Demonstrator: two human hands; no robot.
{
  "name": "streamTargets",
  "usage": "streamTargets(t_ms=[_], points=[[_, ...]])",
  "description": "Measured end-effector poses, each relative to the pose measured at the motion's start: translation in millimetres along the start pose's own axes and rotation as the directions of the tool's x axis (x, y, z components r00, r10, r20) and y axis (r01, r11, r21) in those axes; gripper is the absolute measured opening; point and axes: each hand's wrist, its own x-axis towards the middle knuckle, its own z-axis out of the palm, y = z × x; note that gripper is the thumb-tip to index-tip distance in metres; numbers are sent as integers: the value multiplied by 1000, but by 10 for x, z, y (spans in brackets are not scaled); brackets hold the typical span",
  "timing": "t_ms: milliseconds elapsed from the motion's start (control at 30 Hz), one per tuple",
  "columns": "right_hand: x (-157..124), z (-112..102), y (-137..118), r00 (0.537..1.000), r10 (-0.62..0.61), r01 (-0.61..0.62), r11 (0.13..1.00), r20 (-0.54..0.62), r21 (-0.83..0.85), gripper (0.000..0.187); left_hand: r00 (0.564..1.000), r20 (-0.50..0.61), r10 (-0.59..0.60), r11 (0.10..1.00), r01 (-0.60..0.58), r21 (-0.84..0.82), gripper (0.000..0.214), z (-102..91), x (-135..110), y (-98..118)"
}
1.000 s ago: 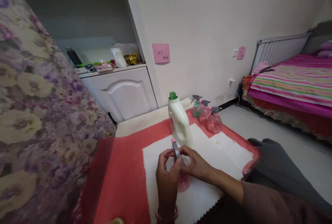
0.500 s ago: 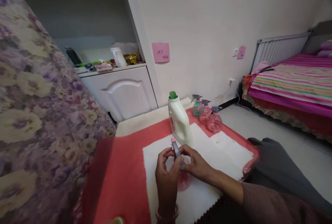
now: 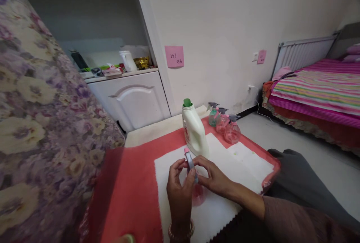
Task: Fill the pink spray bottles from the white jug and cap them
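Between my two hands is a spray bottle [image 3: 198, 197] with a clear pink body and a grey spray head with a pink nozzle tip. My left hand [image 3: 180, 186], a beaded bracelet at its wrist, closes on the head from the left. From the right, the fingers of my right hand [image 3: 212, 177] close round the same head and neck. The fingers partly hide the neck. Just beyond stands a pale green detergent jug [image 3: 194, 132], uncapped, with a green spout in its mouth. Under the bottle lies a white cloth [image 3: 168, 177].
Three spray bottles stand along the table's far right: a green one [image 3: 213, 119] and two pink ones [image 3: 232, 133]. Red covering [image 3: 132, 183] lies on the table. A floral curtain [image 3: 36, 123] hangs at left; a bed [image 3: 315, 85] is at right. A greenish round rim [image 3: 129, 238] shows at the bottom edge.
The spray head has turned slightly between my fingers, and both hands have shifted a little to the left. The jug and the other bottles stay where they were.
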Motion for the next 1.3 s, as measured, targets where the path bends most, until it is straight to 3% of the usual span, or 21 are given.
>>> streamTargets(t_ms=[567, 1300], points=[[-5, -39, -302, 999, -35, 35, 998, -4, 43, 25, 998, -20, -56, 980, 51, -192, 42, -22, -102, 343], [1, -84, -589, 995, -97, 98, 993, 12, -72, 25, 999, 19, 29, 989, -26, -144, 43, -141, -163, 473]])
